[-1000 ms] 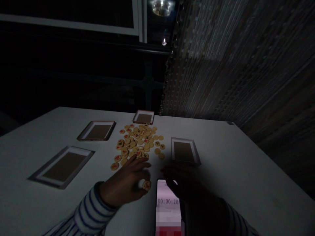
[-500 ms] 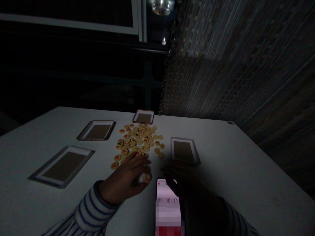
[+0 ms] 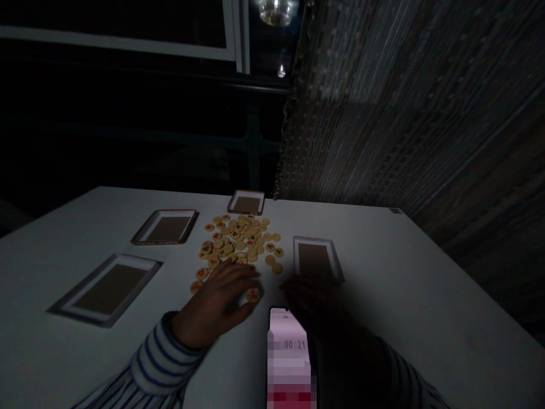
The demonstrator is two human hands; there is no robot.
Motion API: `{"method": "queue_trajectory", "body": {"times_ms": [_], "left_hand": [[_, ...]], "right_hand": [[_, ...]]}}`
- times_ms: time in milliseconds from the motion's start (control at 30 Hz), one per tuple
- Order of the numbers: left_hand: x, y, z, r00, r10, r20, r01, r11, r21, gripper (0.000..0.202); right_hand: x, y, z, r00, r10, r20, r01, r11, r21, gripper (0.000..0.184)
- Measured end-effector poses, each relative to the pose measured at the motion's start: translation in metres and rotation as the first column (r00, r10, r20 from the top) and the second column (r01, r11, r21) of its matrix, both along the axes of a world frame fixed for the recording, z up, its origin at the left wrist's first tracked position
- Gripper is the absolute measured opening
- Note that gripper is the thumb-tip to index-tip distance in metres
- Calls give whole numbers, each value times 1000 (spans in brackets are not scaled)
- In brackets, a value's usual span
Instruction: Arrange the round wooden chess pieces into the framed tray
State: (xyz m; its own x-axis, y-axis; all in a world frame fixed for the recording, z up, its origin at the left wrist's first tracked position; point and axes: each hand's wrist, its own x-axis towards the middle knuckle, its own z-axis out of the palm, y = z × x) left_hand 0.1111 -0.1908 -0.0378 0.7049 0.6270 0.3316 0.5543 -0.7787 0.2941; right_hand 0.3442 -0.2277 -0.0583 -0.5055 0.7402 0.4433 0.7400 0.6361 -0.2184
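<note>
My left hand [image 3: 216,304] is over the near edge of a pile of round, pale Chinese chess pieces [image 3: 240,244], its thumb apart from the stretched fingers. One piece with a red character [image 3: 252,295] shows in the gap between that thumb and the fingers, and the hand is not closed on it. In deep shadow, my right hand [image 3: 321,307] reaches past the upper right of a lit phone [image 3: 289,341], fingers extended. Nothing shows in it. Some pieces bear red or black characters, others look blank; my left fingers hide the nearest ones.
On the white table [image 3: 383,272] shallow trays surround the pieces: one at near left [image 3: 111,289], one at far left [image 3: 166,227], one at the back [image 3: 246,202] and one at right [image 3: 317,261]. A bead curtain [image 3: 340,142] hangs behind the table.
The red-marked piece by my left thumb has shifted slightly away from me, toward the fingers. My left fingers lie a little farther over the near pieces. My right hand has barely moved.
</note>
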Motion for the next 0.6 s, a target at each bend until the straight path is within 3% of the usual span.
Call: {"method": "queue_trajectory", "body": {"times_ms": [300,600], "left_hand": [[5,2,-2,999,-14,30,14,1000,11,29],[15,3,1,996,40,81,-36,998,-44,28]], "right_hand": [[2,3,3,1000,-24,-2,24,999,38,19],[10,0,8,992,-44,-117,52,997,64,20]]}}
